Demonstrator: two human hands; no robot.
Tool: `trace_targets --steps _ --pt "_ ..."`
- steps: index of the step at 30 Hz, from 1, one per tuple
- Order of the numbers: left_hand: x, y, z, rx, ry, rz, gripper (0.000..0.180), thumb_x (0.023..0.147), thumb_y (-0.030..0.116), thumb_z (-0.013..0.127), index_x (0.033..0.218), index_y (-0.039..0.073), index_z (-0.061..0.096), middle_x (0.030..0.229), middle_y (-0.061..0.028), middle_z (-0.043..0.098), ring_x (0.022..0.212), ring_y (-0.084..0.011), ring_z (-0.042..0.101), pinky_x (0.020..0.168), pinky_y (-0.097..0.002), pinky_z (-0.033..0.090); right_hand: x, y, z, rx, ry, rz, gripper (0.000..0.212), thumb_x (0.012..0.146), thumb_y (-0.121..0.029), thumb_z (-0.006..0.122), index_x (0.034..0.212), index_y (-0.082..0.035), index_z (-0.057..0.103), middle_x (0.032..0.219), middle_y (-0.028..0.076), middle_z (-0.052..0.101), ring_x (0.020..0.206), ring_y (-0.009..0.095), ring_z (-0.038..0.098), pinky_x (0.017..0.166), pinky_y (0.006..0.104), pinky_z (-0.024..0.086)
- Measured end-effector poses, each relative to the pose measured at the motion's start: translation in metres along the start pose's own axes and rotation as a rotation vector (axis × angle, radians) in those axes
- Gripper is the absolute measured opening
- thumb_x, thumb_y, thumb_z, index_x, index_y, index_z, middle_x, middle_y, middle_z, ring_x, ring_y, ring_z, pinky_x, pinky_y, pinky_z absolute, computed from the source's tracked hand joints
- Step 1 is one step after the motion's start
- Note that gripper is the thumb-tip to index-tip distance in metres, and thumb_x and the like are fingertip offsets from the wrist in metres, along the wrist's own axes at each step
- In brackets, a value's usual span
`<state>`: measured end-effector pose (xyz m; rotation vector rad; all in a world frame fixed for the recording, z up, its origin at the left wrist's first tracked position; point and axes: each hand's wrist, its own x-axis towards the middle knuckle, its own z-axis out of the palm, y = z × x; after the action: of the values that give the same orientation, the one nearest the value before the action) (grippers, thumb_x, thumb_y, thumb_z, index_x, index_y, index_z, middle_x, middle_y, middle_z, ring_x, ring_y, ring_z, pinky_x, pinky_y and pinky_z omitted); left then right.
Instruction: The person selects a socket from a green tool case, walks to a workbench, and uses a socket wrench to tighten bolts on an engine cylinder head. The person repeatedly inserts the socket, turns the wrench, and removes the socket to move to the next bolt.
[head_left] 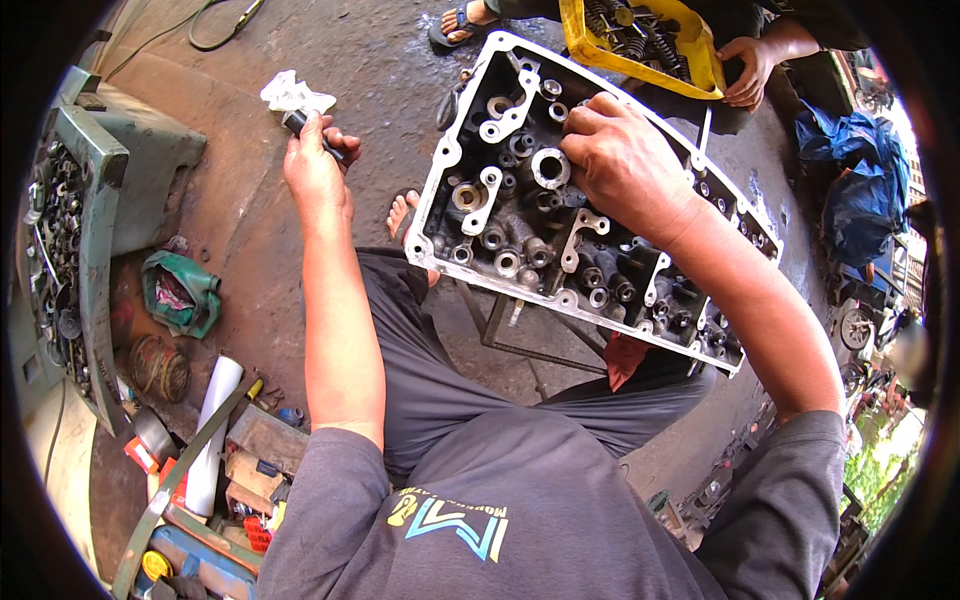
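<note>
The left hand [318, 165] wraps a black rod [297, 122]; the right hand [625, 165] curls over the engine head [578, 235], hold unclear.

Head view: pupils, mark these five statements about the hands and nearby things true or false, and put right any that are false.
1. The left hand grips a dark cylindrical tool. True.
2. The right hand hangs well away from the metal engine casting. False: the right hand is over the casting, fingertips down at it.
3. The yellow tray holds metal parts. True.
4. The crumpled blue plastic is on the picture's left. False: the blue plastic is on the right.
5. Another person's hand is beside the tray. True.
</note>
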<state>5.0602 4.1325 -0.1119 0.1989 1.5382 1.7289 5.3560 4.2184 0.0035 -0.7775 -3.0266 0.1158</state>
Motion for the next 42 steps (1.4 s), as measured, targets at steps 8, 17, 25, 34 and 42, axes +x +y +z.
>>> trace_targets --steps 8,17,25,34,42 --pt "-0.002 -0.001 0.001 -0.013 -0.024 -0.029 0.028 0.103 0.031 0.056 0.103 0.003 0.059 0.074 -0.0015 0.056 0.068 -0.018 0.061 0.067 -0.0344 0.053 0.0 -0.009 -0.001 -0.086 -0.092 0.041 0.01 0.07 -0.008 0.07 0.08 -0.007 0.07 0.097 0.006 0.063 0.103 0.024 0.057 0.095 0.0361 0.046" --pt "0.002 -0.005 -0.003 -0.01 -0.077 -0.071 0.026 0.103 0.03 0.057 0.104 0.004 0.058 0.074 -0.0007 0.056 0.066 -0.0168 0.06 0.065 -0.0326 0.053 -0.037 -0.003 -0.028 0.345 0.282 0.513 0.037 0.082 -0.012 0.074 0.118 -0.005 0.067 0.122 0.014 0.064 0.12 0.033 0.055 0.107 0.0429 0.041" --pt "-0.001 -0.007 0.008 0.01 -0.069 -0.096 0.027 0.102 0.031 0.058 0.102 0.004 0.059 0.074 -0.0005 0.055 0.067 -0.0176 0.059 0.067 -0.0338 0.052 -0.009 0.001 0.005 0.19 0.002 0.818 0.109 0.072 -0.046 0.078 0.154 0.003 0.025 0.157 0.027 0.029 0.147 0.041 0.027 0.121 0.0555 0.019" --pt "-0.002 -0.002 0.003 -0.018 -0.072 -0.11 0.027 0.102 0.032 0.057 0.1 0.005 0.059 0.073 -0.0001 0.055 0.068 -0.0171 0.059 0.066 -0.032 0.053 -0.004 0.0 -0.001 0.188 -0.107 0.85 0.112 0.071 -0.047 0.078 0.155 0.003 0.023 0.158 0.024 0.031 0.148 0.039 0.027 0.121 0.0585 0.017" --pt "-0.003 0.0 -0.003 -0.029 -0.061 -0.119 0.027 0.101 0.03 0.058 0.105 0.003 0.059 0.073 -0.0005 0.055 0.066 -0.0168 0.059 0.065 -0.0338 0.053 0.003 -0.001 -0.003 0.16 -0.137 0.875 0.11 0.069 -0.047 0.082 0.152 0.002 0.03 0.151 0.022 0.042 0.143 0.038 0.035 0.12 0.0584 0.021"
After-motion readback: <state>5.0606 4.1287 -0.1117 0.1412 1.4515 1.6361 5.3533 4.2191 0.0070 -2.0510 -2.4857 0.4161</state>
